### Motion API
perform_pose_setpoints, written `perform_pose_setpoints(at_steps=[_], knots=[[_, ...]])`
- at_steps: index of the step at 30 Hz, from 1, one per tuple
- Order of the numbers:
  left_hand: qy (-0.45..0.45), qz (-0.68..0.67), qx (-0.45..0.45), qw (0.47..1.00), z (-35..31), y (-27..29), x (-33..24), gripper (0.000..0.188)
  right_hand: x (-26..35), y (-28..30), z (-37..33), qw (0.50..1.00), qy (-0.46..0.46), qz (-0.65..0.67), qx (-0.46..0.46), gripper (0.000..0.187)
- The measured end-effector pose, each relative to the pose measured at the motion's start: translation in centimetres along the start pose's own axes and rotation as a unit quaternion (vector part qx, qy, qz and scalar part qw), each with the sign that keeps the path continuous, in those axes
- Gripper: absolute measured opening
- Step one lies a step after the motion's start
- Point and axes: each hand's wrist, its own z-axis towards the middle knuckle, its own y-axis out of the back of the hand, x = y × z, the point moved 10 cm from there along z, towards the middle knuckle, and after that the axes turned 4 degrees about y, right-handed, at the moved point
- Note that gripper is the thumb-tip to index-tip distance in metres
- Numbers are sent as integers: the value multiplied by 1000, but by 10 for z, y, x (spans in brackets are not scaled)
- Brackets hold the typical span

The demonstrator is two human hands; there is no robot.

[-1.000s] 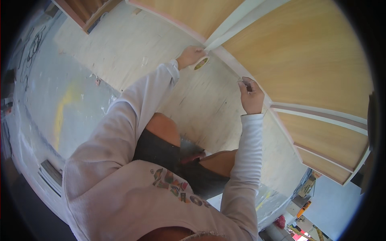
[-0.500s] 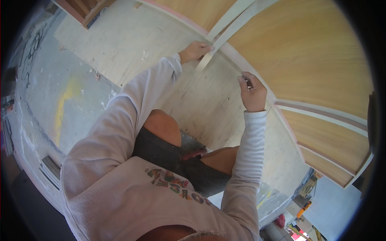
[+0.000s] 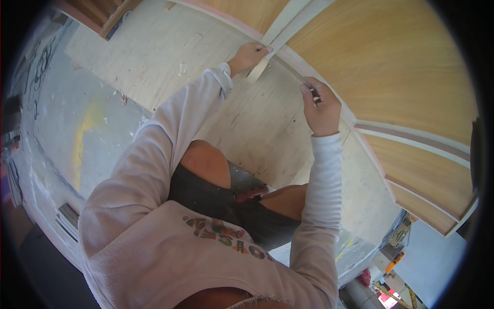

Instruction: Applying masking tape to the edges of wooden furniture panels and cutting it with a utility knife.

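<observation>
My left hand (image 3: 249,57) pinches a pale, thin strip (image 3: 257,71) at the lower end of a white bar of a wood-panelled frame. The strip's free end hangs down below my fingers, curling slightly. Further right, my right hand (image 3: 324,110) is raised with its fingers curled beside the frame's pale edge. Something small and dark shows between thumb and fingers there, too small to name. The frame carries yellowish wood panels (image 3: 381,72) between whitish bars (image 3: 298,23) and leans in from the upper right.
Beneath me lies a scuffed plywood sheet (image 3: 154,56) on a paint-marked grey floor (image 3: 72,118). A brown wooden piece (image 3: 98,15) stands at the far left. Tools and oddments, including an orange one (image 3: 394,262), lie near a bluish-white board (image 3: 429,260) at lower right.
Both hands have shifted slightly up and left in the view, the right one nearer the frame's edge. My left hand still pinches the strip.
</observation>
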Motion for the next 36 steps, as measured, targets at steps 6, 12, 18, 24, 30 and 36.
perform_pose_setpoints(at_steps=[6, 12, 18, 24, 30, 36], knots=[[45, -9, 4, 999, -7, -1, -4, 44, -36, -30, 48, 997, -28, -64, -18, 18], [31, 0, -4, 1000, -9, 1, -12, 45, -58, -57, 82, 992, -86, -77, -51, 26], [28, -45, -15, 998, -5, 0, -6, 44, -60, -65, 86, 981, -100, -147, -80, 29], [43, -31, 36, 998, -6, -6, -6, 43, -57, -65, 88, 971, -64, -198, -121, 28], [77, -58, 38, 995, -16, -4, -11, 43, -59, -60, 85, 969, -43, -188, -156, 26], [69, -24, 14, 997, -14, 2, -10, 44, -61, -65, 86, 968, -62, -197, -140, 28]])
